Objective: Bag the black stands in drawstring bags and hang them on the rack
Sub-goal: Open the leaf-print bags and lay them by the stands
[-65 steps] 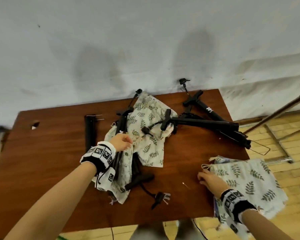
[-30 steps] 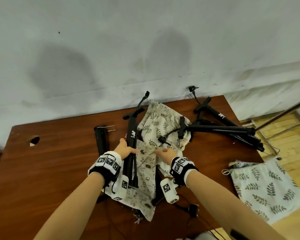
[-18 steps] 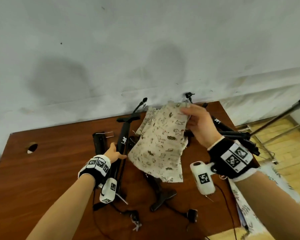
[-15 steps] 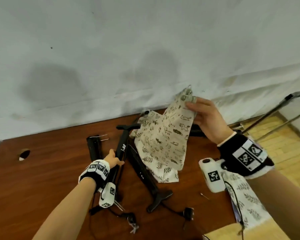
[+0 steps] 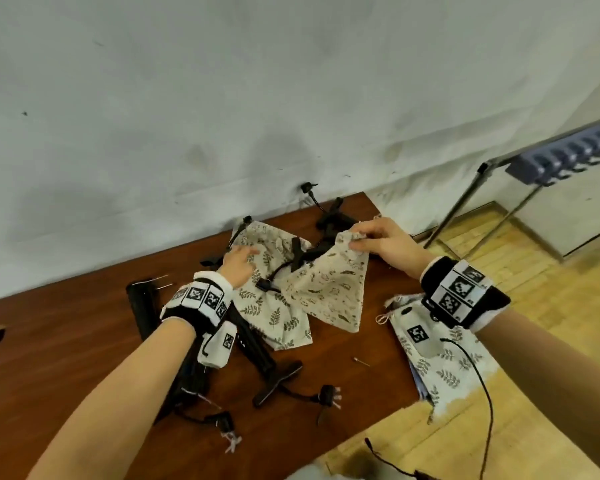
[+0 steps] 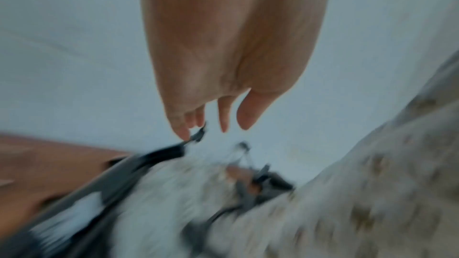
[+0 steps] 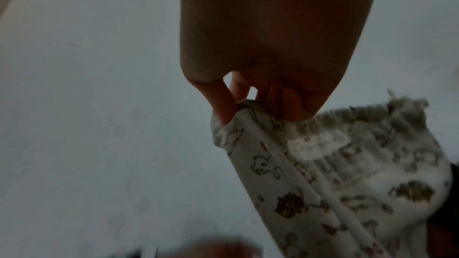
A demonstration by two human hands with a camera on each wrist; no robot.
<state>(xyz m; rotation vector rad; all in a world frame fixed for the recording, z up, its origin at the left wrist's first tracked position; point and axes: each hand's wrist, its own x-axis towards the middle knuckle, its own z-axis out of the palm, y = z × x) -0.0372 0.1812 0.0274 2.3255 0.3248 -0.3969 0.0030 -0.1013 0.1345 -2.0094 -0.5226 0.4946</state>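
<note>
— Since a moment ago the left hand point(image 5: 239, 262) has let go of the black stand point(image 5: 253, 344) and come forward over the leaf-print bag point(image 5: 270, 306), fingers loose, holding nothing. That stand lies on the table point(image 5: 66, 358) under the left wrist.

— And the right?

— The right hand point(image 5: 381, 242), lower now, pinches the gathered mouth of the animal-print bag point(image 5: 326, 292), which hangs to the table.

— How to do it well?

— I'd have the left take the opposite rim, spread the mouth wide, then feed the stand in narrow end first. The rack point(image 5: 555, 161) waits far right.
</note>
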